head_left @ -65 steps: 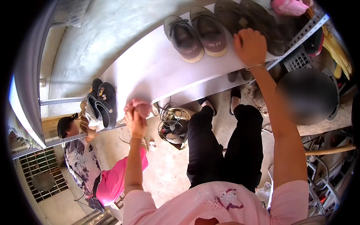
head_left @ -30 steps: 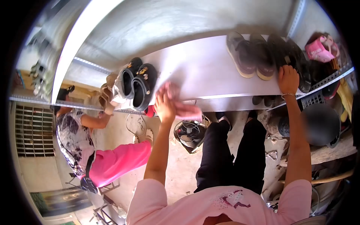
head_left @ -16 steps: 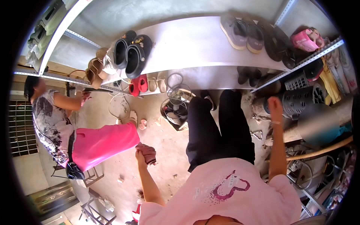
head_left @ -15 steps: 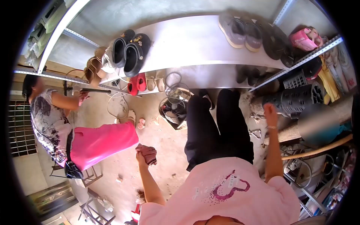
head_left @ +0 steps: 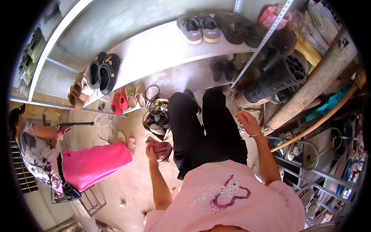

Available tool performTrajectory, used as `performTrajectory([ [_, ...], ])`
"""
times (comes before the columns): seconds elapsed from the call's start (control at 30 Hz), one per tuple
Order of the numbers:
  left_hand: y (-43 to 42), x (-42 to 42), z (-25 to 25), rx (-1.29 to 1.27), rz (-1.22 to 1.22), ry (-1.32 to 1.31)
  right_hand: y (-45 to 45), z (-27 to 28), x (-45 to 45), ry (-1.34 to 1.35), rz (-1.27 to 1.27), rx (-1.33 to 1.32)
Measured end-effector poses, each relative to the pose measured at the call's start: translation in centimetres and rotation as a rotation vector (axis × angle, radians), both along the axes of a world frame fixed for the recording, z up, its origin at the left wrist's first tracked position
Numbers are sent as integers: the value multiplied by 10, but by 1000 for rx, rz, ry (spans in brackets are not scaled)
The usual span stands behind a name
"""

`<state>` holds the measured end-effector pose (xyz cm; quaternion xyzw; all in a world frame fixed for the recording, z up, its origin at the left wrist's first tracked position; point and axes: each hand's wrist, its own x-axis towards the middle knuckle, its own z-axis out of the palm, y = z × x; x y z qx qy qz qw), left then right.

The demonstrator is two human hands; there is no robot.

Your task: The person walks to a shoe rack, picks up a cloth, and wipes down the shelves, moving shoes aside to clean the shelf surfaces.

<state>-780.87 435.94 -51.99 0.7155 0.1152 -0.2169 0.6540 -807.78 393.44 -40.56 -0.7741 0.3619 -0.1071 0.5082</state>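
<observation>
My left hand (head_left: 151,153) is closed around a crumpled reddish-brown cloth (head_left: 164,150), held out over the floor beside my left leg. My right hand (head_left: 248,123) is in front of my right thigh, with its fingers loosely bent and nothing visible in them. Beyond it lies a black perforated plastic cylinder (head_left: 276,79). A basket of dark shoes (head_left: 156,121) sits on the floor in front of my legs, with a thin cable looped over it.
Ahead, a white shelf (head_left: 143,50) carries black clogs (head_left: 108,73) and grey sneakers (head_left: 199,29). Red shoes (head_left: 120,102) stand lower down. On the right are a wooden log (head_left: 309,85) and a metal rack (head_left: 309,170). A person (head_left: 34,150) in a pink skirt sits at left.
My view has turned to the right, so the shelf and the seated person shift left. My right hand has come lower and nearer my thigh. The cloth stays in my left hand.
</observation>
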Motion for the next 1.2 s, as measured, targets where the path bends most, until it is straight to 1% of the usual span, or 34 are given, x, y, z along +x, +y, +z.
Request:
performTrajectory([
  [0.07, -11, 1, 7, 47, -19, -49, 10, 14, 7, -5, -7, -4],
  [0.1, -9, 2, 2, 95, -40, -137, 16, 17, 9, -29, 1, -10],
  [0.13, -7, 0, 7, 92, -52, -137, 21, 18, 10, -50, 9, -21],
  [0.2, -5, -3, 14, 70, -17, -111, 30, 0, 8, -102, 24, 13],
  [0.27, 7, 1, 7, 101, 132, -115, 39, 7, 10, -43, 33, 227],
  [0.3, 15, 8, 11, -62, 143, -34, 43, 16, 12, -57, 41, 281],
  [0.33, 1, 2, 47, -134, 132, -78, 46, 22, 16, -71, 53, 336],
  [0.37, -13, 4, 76, -118, 137, -101, 46, 22, 20, -122, 66, 417],
  [0.4, -25, 5, 101, -98, 145, -122, 46, 22, 25, -116, 60, 417],
  [0.47, -63, 4, 156, -113, 24, -258, 45, 22, 41, -269, 120, 515],
  [0.5, -81, 4, 173, -127, -3, -272, 46, 29, 51, -264, 118, 519],
  [0.53, -101, 0, 192, -122, -2, -265, 47, 43, 62, -344, 135, 485],
  [0.57, -120, -4, 213, -234, -194, -183, 48, 58, 74, -425, 152, 452],
  [0.6, -142, -8, 227, -345, -385, -97, 49, 74, 86, -421, 148, 460],
  [0.63, -167, -15, 233, -344, -517, -110, 51, 90, 96, -506, 120, 543],
  [0.67, -194, -21, 237, -348, -649, -122, 47, 91, 104, -545, 101, 586],
  [0.7, -218, -24, 248, -387, -832, -180, 44, 92, 111, -584, 83, 629],
  [0.73, -239, -20, 253, -428, -1015, -240, 38, 88, 118, -558, -27, 695],
  [0.8, -271, 3, 240, -121, -1016, -850, 16, 75, 128, -534, -141, 760],
  [0.83, -283, 13, 237, 30, -872, -904, 3, 62, 128, -647, -258, 850],
  [0.87, -290, 34, 221, 125, -725, -934, -8, 48, 129, -756, -381, 940],
  [0.9, -301, 58, 216, 136, -643, -869, -21, 33, 131, -790, -436, 830],
  [0.93, -307, 87, 209, 240, -622, -1099, -37, 46, 137, -786, -448, 839],
  [0.97, -311, 118, 200, 342, -599, -1329, -56, 76, 144, -393, -484, 759],
  [1.0, -315, 148, 192, 468, -596, -1461, -71, 72, 148, -194, -505, 710],
  [1.03, -323, 166, 190, 548, -552, -1482, -86, 67, 153, 4, -513, 674],
  [1.07, -328, 186, 182, 614, -530, -1444, -96, 33, 155, -421, -548, 821],
  [1.13, -338, 217, 150, 781, -490, -1328, -116, 7, 170, -853, -576, 948],
  [1.2, -352, 218, 111, 1067, -498, -1352, -127, -1, 204, -526, -674, 578],
])
